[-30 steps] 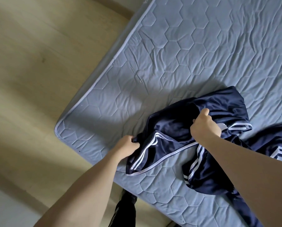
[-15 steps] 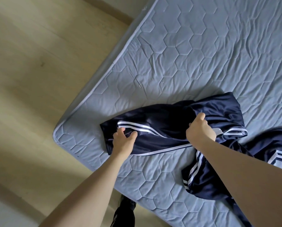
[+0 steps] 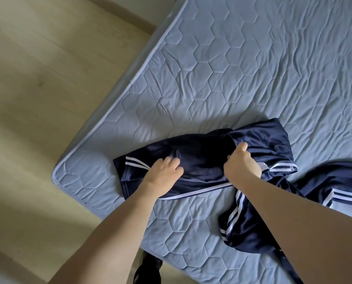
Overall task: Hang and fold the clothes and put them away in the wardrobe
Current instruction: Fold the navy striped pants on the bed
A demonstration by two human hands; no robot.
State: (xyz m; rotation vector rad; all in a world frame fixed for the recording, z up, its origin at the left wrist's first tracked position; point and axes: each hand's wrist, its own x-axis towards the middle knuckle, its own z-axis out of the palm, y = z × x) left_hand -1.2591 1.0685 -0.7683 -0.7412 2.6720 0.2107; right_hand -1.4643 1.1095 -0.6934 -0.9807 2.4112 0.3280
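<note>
Navy garment (image 3: 208, 160) runs off the right and bottom edges, so full shape can't be told. Right hand (image 3: 242, 162) fingertips buried in fabric folds. Dark item (image 3: 148, 269) at bottom edge cut off, unidentifiable.

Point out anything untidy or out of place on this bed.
The navy garment is bunched under the right hand rather than flat, and part of it trails off the mattress edge at the bottom right.

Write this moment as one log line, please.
step: folding | item: navy garment on mattress | left hand: flat on cloth | right hand: grips cloth
</note>
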